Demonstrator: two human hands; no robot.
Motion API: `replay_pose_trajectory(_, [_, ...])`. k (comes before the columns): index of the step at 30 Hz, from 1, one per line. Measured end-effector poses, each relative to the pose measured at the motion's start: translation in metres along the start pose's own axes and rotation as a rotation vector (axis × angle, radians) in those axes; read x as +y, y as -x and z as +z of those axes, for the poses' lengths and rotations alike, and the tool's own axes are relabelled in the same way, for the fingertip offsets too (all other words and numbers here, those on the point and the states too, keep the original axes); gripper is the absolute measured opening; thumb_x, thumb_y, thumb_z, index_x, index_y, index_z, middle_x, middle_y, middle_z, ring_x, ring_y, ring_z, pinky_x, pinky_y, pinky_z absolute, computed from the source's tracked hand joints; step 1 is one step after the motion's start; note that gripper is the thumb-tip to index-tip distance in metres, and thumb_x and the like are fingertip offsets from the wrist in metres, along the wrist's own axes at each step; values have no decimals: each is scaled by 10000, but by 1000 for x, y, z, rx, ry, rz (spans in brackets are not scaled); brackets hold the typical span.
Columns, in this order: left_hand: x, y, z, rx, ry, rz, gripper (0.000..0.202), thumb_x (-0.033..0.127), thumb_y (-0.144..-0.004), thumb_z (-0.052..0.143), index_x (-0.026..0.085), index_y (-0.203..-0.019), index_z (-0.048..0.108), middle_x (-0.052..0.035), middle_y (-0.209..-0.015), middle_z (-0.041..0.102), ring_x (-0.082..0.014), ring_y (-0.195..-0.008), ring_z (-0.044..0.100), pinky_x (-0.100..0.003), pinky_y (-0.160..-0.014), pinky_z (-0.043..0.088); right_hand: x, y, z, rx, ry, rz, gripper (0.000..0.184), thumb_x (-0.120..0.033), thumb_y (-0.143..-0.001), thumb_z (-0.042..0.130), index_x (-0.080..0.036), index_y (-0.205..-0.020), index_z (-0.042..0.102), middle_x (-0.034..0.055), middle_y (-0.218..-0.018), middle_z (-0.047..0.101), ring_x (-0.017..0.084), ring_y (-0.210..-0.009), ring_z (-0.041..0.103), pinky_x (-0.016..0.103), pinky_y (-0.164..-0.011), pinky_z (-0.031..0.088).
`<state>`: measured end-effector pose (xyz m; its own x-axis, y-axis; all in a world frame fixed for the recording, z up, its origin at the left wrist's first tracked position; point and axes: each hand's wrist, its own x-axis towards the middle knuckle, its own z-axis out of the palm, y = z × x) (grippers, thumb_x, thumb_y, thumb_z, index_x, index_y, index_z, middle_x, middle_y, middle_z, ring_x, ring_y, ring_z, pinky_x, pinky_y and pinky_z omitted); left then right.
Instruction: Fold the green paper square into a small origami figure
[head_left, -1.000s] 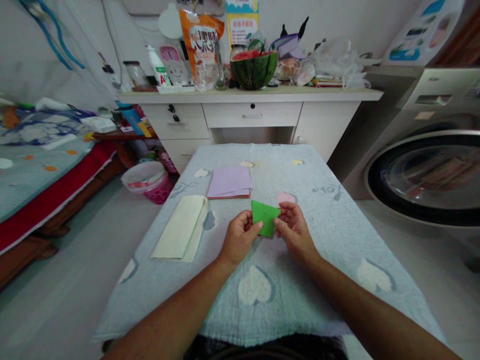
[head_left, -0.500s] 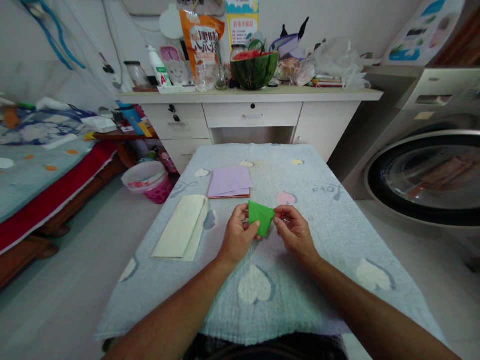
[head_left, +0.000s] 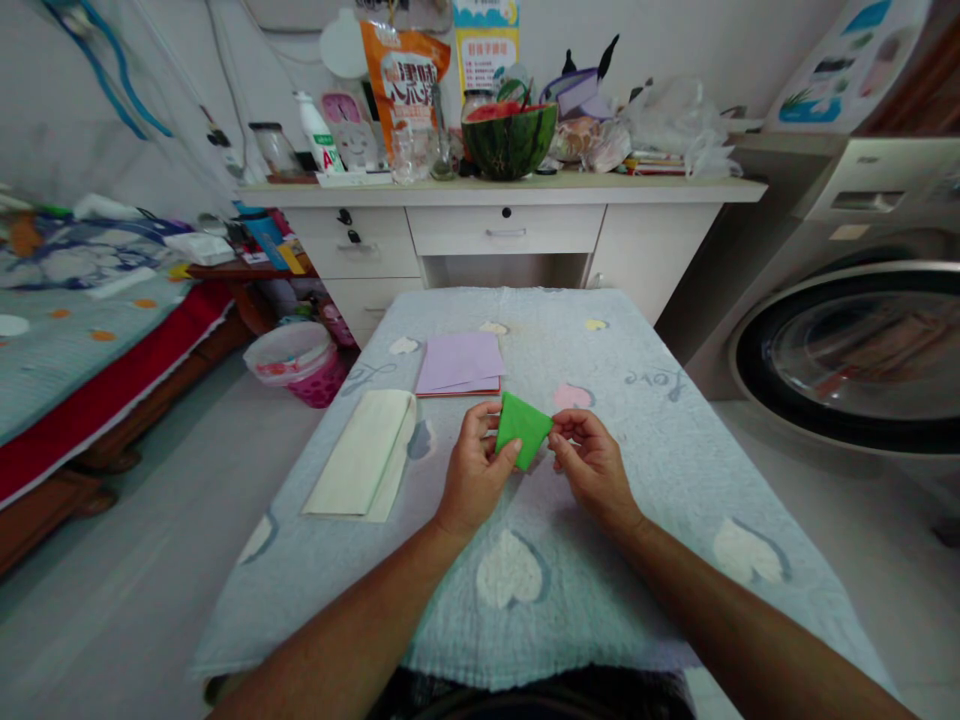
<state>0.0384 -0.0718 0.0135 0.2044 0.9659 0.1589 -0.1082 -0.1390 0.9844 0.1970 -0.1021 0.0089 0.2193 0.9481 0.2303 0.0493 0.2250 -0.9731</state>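
A small green paper (head_left: 522, 428), folded into a triangle, is held between both hands just above the cloth-covered table (head_left: 660, 470). My left hand (head_left: 474, 470) pinches its left side, thumb on the lower edge. My right hand (head_left: 591, 462) pinches its right corner with fingertips together. Beyond the hands lies a stack of lilac paper sheets (head_left: 459, 363) with a red sheet under it.
A folded cream cloth (head_left: 364, 454) lies left of the hands. A desk (head_left: 502, 230) with a halved watermelon (head_left: 508, 137) and clutter stands behind the table. A washing machine (head_left: 847, 330) is on the right, a pink bin (head_left: 294, 363) and a bed (head_left: 75, 340) on the left.
The green paper has been turned and shifted slightly left and up between the fingers. My right hand moved off its face to grip only the right corner.
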Motion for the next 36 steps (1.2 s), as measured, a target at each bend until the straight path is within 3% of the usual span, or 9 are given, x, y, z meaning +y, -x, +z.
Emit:
replay_pose_trajectory(3, [-2, 0, 0, 17, -9, 19, 397, 245, -783, 675, 229, -1126, 478, -42, -1080, 612, -132, -793, 652, -225, -663, 525, 0, 0, 0, -6, -9, -4, 171, -304, -843, 622, -231, -985, 563, 5, -861, 538, 124, -668, 496, 233, -524, 440])
replay_pose_trajectory(9, [-6, 1, -3, -14, -93, -24, 307, 271, -787, 676, 206, -1055, 543, -1, -821, 648, -137, -690, 621, -222, -624, 475, 1, -1, -2, 1, 26, -8, 182, -306, -844, 626, -227, -994, 560, 10, -866, 543, 126, -676, 503, 235, -530, 446])
replay_pose_trajectory(16, [-1, -1, -5, 7, -280, 210, 91, 199, -796, 648, 192, -887, 649, -43, -984, 603, -173, -917, 592, -249, -760, 466, 1, -1, -2, 31, 32, -27, 193, -313, -842, 633, -230, -999, 557, 12, -858, 541, 131, -693, 514, 242, -543, 454])
replay_pose_trajectory(26, [-2, -2, -6, 0, -274, 213, 85, 211, -814, 637, 192, -888, 675, -54, -988, 609, -172, -888, 601, -231, -697, 479, 1, 0, -3, 22, 25, -19, 170, -334, -835, 642, -226, -953, 584, 9, -835, 557, 126, -644, 508, 249, -529, 438])
replay_pose_trajectory(36, [3, -1, -7, -69, -326, 251, 120, 211, -801, 681, 205, -919, 696, -52, -1021, 606, -174, -941, 605, -231, -742, 488, -7, -1, -3, 47, 30, -56, 144, -335, -856, 609, -233, -957, 598, -11, -765, 541, 114, -581, 500, 255, -514, 443])
